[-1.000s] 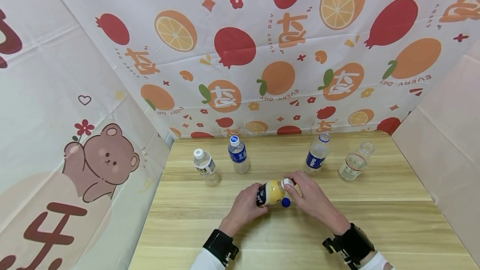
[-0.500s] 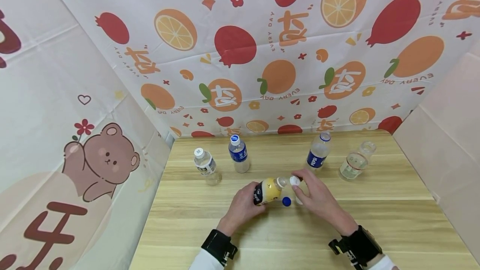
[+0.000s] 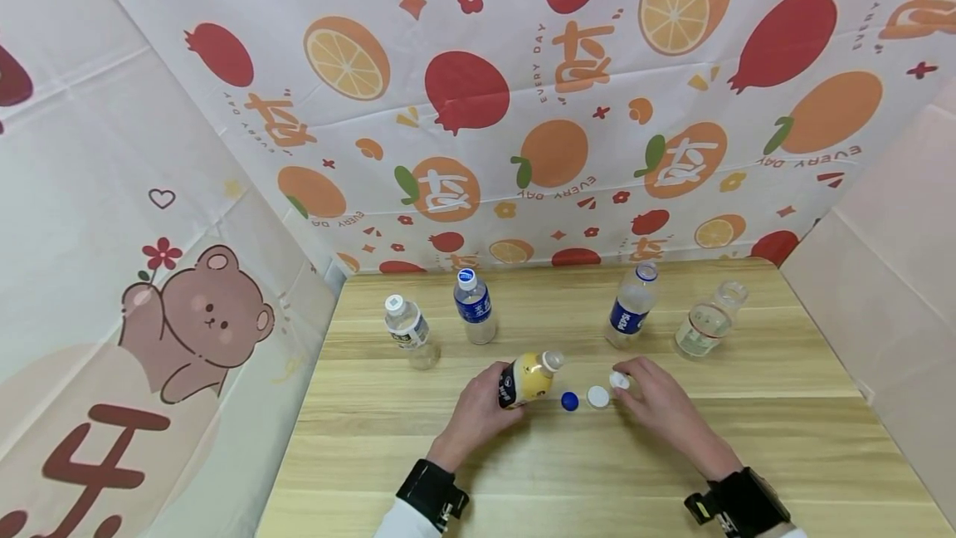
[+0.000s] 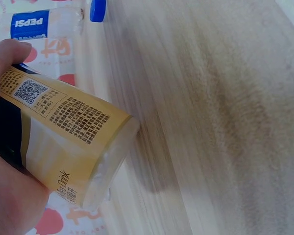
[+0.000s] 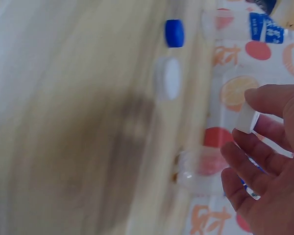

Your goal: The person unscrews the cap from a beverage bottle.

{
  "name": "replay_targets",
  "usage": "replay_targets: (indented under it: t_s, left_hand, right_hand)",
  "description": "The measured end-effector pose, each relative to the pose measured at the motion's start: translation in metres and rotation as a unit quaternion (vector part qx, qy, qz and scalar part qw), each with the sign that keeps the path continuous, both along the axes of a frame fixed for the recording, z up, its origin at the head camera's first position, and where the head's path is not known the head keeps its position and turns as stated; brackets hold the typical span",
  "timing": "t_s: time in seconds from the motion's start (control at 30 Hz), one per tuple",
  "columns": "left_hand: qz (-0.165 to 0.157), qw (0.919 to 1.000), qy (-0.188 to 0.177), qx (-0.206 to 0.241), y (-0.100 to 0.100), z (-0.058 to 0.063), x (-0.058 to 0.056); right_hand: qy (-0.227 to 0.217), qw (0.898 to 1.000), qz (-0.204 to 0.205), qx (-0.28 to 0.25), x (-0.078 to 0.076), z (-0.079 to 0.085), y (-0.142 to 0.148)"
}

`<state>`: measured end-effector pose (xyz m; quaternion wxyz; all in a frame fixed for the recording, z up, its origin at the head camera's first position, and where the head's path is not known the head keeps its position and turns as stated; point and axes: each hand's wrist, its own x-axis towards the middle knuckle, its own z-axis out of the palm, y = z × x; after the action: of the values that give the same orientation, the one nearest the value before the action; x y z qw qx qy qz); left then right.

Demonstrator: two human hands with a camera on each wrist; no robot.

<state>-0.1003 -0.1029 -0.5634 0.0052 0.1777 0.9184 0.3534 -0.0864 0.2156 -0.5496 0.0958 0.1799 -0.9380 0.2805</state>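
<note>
My left hand [image 3: 478,409] grips a bottle [image 3: 529,378] with a yellow and black label, its uncapped neck leaning to the right. In the left wrist view the bottle [image 4: 83,132] is tilted, its base close over the wood. To the right, my right hand [image 3: 665,405] pinches a small white bottle cap [image 3: 619,380] between thumb and fingers. The right wrist view has that cap [image 5: 247,119] edge-on at the fingertips. On the table between the hands lie a blue bottle cap [image 3: 570,401] and a larger white lid [image 3: 598,397].
Behind the left hand stand a white-capped clear bottle [image 3: 411,335] and a blue-capped bottle [image 3: 475,310]. Further right are an uncapped Pepsi bottle [image 3: 631,305] and an open glass jar [image 3: 704,329]. A fruit-print cloth [image 3: 553,214] hangs along the back edge of the wooden table [image 3: 582,480].
The white cap has come off the yellow-labelled bottle and moved right in my right hand, uncovering the white lid on the table. My left hand has shifted slightly left with the bottle.
</note>
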Motion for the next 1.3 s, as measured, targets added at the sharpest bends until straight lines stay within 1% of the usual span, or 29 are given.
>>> replay_targets:
  t_s: [0.2,0.43,0.6,0.77,1.0,1.17,1.3]
  left_hand:
    - [0.001,1.0,0.002,0.004,-0.001,0.0,0.001]
    - [0.006,1.0,0.004,0.005,-0.002,0.001,0.002]
    - [0.005,0.9999,0.008,0.006,-0.002,0.001,0.003]
    - [0.004,1.0,0.005,0.006,-0.002,0.001,0.003]
    - [0.002,1.0,0.006,0.007,-0.001,0.002,0.003]
    - [0.001,0.9999,0.0,0.013,-0.001,0.002,0.003]
    - [-0.004,0.9998,0.0,0.021,0.0,0.002,0.003]
  right_hand:
    - [-0.019,1.0,-0.009,0.0,0.002,-0.013,0.009]
    - [-0.055,0.998,-0.021,0.006,0.003,-0.023,0.012]
    - [-0.069,0.997,-0.026,0.027,0.003,-0.03,0.012]
    - [-0.062,0.996,-0.029,0.053,0.003,-0.036,0.011]
    - [-0.053,0.995,-0.033,0.079,0.002,-0.041,0.012]
    - [-0.041,0.995,-0.025,0.089,0.001,-0.042,0.013]
    - [-0.045,0.995,-0.022,0.092,0.002,-0.042,0.014]
